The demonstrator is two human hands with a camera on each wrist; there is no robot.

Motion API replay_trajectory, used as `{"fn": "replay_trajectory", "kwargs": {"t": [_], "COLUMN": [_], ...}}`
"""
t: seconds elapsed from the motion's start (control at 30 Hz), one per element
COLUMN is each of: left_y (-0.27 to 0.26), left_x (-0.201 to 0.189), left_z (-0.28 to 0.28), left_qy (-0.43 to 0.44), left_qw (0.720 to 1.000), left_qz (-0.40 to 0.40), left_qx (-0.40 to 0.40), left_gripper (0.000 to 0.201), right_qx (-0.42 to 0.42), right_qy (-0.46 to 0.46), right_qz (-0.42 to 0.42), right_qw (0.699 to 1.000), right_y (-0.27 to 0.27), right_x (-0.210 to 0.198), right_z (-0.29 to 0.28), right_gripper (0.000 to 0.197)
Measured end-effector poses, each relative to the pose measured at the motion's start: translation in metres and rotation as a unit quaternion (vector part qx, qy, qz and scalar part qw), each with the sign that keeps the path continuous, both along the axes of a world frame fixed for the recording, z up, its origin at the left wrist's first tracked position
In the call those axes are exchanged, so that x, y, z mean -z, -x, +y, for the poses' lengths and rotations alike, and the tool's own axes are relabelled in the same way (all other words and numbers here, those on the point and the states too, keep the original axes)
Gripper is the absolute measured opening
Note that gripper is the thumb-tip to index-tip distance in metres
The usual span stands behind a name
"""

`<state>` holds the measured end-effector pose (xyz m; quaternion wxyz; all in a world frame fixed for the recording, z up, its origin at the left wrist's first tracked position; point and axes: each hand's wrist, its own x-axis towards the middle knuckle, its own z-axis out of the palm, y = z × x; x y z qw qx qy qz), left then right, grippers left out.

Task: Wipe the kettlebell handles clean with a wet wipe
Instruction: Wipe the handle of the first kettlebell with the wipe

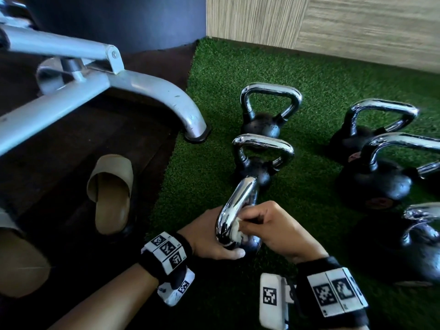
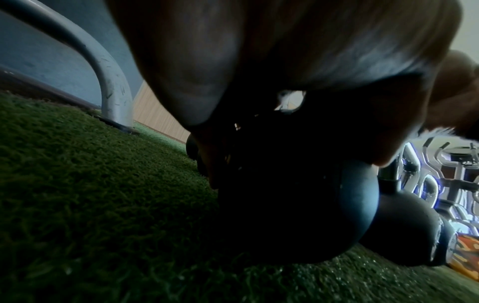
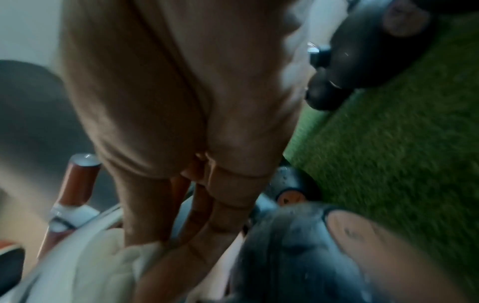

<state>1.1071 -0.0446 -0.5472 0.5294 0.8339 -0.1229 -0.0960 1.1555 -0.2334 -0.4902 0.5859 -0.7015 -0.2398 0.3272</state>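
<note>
The nearest kettlebell's chrome handle (image 1: 237,206) rises between my two hands low in the head view; its black body (image 1: 252,244) is mostly hidden beneath them. My left hand (image 1: 209,236) grips the kettlebell at the foot of the handle, thumb curled underneath. My right hand (image 1: 266,225) pinches a bunched white wet wipe (image 1: 238,228) against the inner side of the handle. In the left wrist view the dark body (image 2: 285,205) sits on the turf under my palm. The right wrist view, blurred, shows my fingers on the wipe (image 3: 103,266) beside the body (image 3: 298,256).
Several more chrome-handled kettlebells stand on the green turf (image 1: 214,91): two straight ahead (image 1: 266,106) (image 1: 259,158), others to the right (image 1: 381,177). A grey bench frame leg (image 1: 166,91) ends at the turf's left edge. A beige slipper (image 1: 112,194) lies on the dark floor.
</note>
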Motion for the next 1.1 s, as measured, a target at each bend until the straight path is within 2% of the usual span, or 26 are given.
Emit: {"fn": "replay_trajectory", "kwargs": {"t": [0.07,0.17,0.27,0.33,0.43,0.53,0.63,0.67,0.73,0.8,0.83,0.9,0.93,1.0,1.1], "left_y": [0.002,0.002,0.0,-0.001,0.001,0.0,-0.002,-0.002,-0.001,0.003,0.005,0.006,0.006,0.006,0.007], "left_x": [0.0,-0.002,-0.003,0.0,0.004,0.003,0.0,0.0,0.001,-0.001,-0.003,-0.007,-0.008,-0.011,-0.012], "left_z": [-0.001,-0.004,-0.008,-0.008,-0.009,-0.008,-0.007,-0.006,-0.004,-0.006,-0.007,-0.008,-0.009,-0.009,-0.01], "left_qy": [-0.002,-0.021,-0.028,-0.012,-0.032,-0.041,-0.027,-0.014,-0.005,-0.002,-0.005,-0.021,-0.026,-0.032,-0.011], "left_qw": [1.0,1.0,1.0,1.0,0.999,0.999,0.999,0.999,0.999,0.999,0.999,0.999,0.999,0.999,0.999], "left_qz": [0.006,-0.012,-0.012,0.004,-0.006,-0.013,0.002,0.007,0.001,-0.007,-0.013,-0.024,-0.026,-0.033,-0.036], "left_qx": [-0.013,-0.015,-0.007,-0.01,-0.012,-0.021,-0.026,-0.031,-0.037,-0.037,-0.038,-0.037,-0.035,-0.03,-0.026], "left_gripper": [0.033,0.041,0.052,0.061,0.073,0.077,0.084,0.088,0.091,0.089,0.089,0.093,0.095,0.1,0.098], "right_qx": [0.04,0.132,0.168,0.146,0.138,0.186,0.273,0.291,0.303,0.317,0.338,0.4,0.427,0.447,0.447], "right_qy": [-0.053,-0.141,-0.221,-0.224,-0.202,-0.219,-0.243,-0.239,-0.199,-0.127,-0.082,0.001,0.025,0.044,0.075], "right_qz": [0.076,0.167,0.237,0.247,0.226,0.227,0.229,0.216,0.155,0.056,-0.01,-0.134,-0.171,-0.201,-0.205], "right_qw": [0.995,0.967,0.931,0.931,0.943,0.93,0.902,0.901,0.919,0.938,0.937,0.907,0.887,0.871,0.867], "right_y": [0.005,0.008,0.006,0.007,0.01,0.009,0.007,0.006,0.006,0.008,0.008,0.01,0.01,0.01,0.01], "right_x": [0.005,0.015,0.018,0.015,0.012,0.013,0.012,0.01,0.008,0.007,0.008,0.009,0.008,0.005,0.004], "right_z": [0.004,0.014,0.015,0.011,0.006,0.007,0.007,0.007,0.006,0.006,0.007,0.008,0.009,0.011,0.015], "right_gripper": [0.015,0.011,0.029,0.03,0.03,0.036,0.018,0.018,0.017,0.019,0.021,0.018,0.017,0.016,0.018]}}
